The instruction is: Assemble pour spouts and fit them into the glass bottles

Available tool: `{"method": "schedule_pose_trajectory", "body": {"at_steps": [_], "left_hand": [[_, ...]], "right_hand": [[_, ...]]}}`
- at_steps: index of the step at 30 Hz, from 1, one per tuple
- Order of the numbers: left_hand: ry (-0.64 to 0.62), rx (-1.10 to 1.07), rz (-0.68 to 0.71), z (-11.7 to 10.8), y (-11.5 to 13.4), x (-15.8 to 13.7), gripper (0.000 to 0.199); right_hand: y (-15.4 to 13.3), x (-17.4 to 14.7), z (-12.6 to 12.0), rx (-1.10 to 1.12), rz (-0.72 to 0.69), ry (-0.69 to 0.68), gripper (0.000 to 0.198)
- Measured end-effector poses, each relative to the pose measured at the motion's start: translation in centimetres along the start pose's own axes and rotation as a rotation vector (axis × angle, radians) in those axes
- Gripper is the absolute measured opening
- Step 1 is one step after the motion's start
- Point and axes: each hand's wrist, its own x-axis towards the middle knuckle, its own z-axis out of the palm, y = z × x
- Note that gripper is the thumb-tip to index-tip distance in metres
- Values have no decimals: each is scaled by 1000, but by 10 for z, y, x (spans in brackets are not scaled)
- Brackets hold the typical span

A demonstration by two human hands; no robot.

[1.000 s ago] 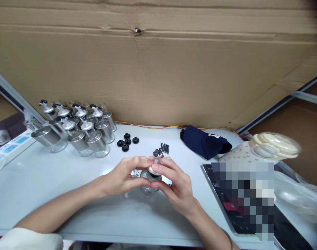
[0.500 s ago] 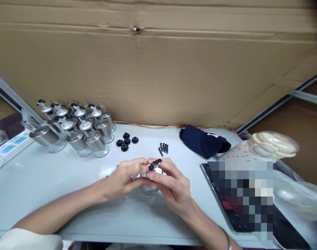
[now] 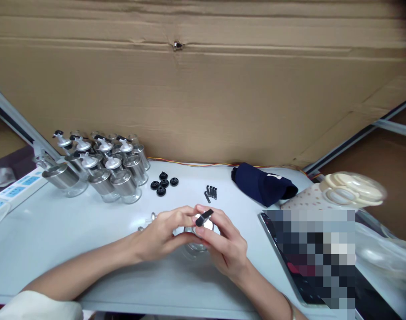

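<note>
Both hands meet at the top of a glass bottle [image 3: 193,251] on the near part of the table. A silver pourer cap [image 3: 208,226] with a black flip lid [image 3: 204,217] sits at its mouth. My left hand [image 3: 168,231] pinches the cap's left side by the lid, its fingers closed. From the right, my right hand [image 3: 226,240] curls its fingers round the cap and bottle neck. My fingers hide much of the neck. Partly behind my left hand lie small silver pourer pieces [image 3: 152,218].
Several metal-sleeved glass bottles [image 3: 125,184], some with pourers, stand at left beside a power strip [image 3: 14,191]. Black stoppers [image 3: 164,182] and black flip lids [image 3: 211,193] lie mid-table. A navy cloth item [image 3: 261,183], a cream-lidded cup [image 3: 349,191] and a tablet [image 3: 272,238] are at right.
The view has tilted slightly, so everything sits a little lower in it. My hands stay round the cap, and the black lid is turned slightly. More of the silver pieces shows behind my left hand.
</note>
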Motion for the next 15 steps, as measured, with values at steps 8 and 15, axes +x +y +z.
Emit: {"method": "schedule_pose_trajectory", "body": {"at_steps": [8, 15], "left_hand": [[41, -66, -3, -3, 10, 6, 28], [332, -35, -15, -85, 50, 13, 58]], "right_hand": [[2, -6, 5, 305, 182, 236, 42], [4, -1, 3, 273, 268, 411, 32]]}}
